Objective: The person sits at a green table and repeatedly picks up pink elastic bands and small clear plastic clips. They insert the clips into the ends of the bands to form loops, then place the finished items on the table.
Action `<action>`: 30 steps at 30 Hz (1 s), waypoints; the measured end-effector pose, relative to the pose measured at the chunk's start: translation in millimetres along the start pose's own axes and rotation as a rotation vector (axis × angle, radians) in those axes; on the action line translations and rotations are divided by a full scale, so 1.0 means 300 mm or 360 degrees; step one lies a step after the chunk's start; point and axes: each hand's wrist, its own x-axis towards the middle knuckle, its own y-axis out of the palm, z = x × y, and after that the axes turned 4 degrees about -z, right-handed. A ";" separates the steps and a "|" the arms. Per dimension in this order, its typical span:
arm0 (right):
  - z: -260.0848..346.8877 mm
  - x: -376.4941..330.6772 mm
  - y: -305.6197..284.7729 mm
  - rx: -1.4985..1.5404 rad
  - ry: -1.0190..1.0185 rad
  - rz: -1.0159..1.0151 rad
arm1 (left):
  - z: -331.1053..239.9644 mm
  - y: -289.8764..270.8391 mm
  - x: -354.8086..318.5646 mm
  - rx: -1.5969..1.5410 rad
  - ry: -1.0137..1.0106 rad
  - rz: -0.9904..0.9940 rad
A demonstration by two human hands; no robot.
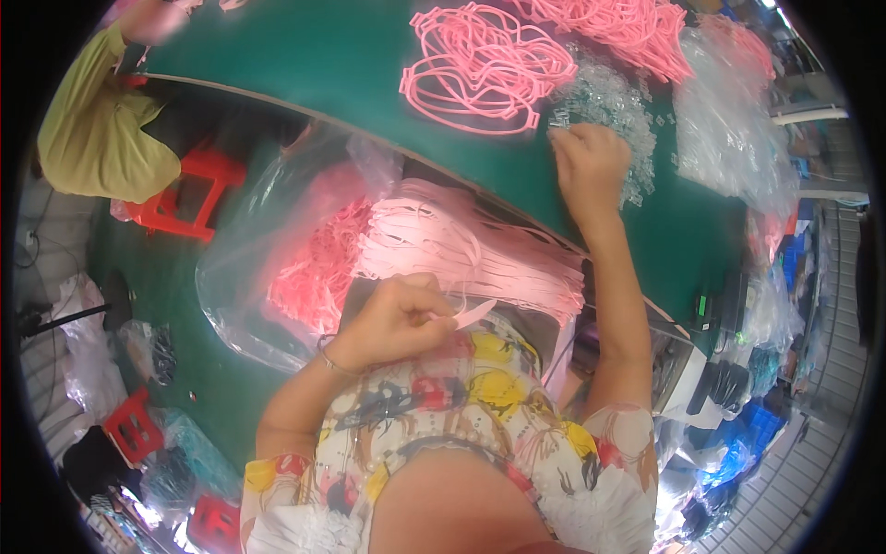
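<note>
My left hand (401,314) is closed on the end of a pale pink strap (472,314), held over my lap. Just beyond it a thick bundle of pink straps (461,249) lies across my lap, partly inside a clear plastic bag (268,231). My right hand (591,166) reaches out onto the green table (323,55), fingertips pinched in a pile of small clear plastic pieces (609,102). Whether a piece is between the fingers is too small to see. A tangle of finished pink loops (480,69) lies on the table left of that hand.
More pink loops (628,28) and a clear bag of parts (729,120) sit at the table's far right. Another person in a yellow-green top (97,129) sits at the upper left near a red stool (189,194). Bags and red stools (134,425) crowd the floor.
</note>
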 end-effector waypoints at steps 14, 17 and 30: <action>0.371 -0.074 -0.256 0.1908 0.1009 0.0642 | -0.009 -0.023 0.001 -0.0038 -0.0031 -0.0106; 0.452 -0.116 -0.256 0.1627 0.0520 0.0657 | -0.004 -0.022 -0.005 -0.0016 -0.0048 -0.0166; 0.448 -0.108 -0.245 0.1774 0.0238 0.1044 | -0.003 -0.039 -0.032 0.0108 -0.0169 -0.0162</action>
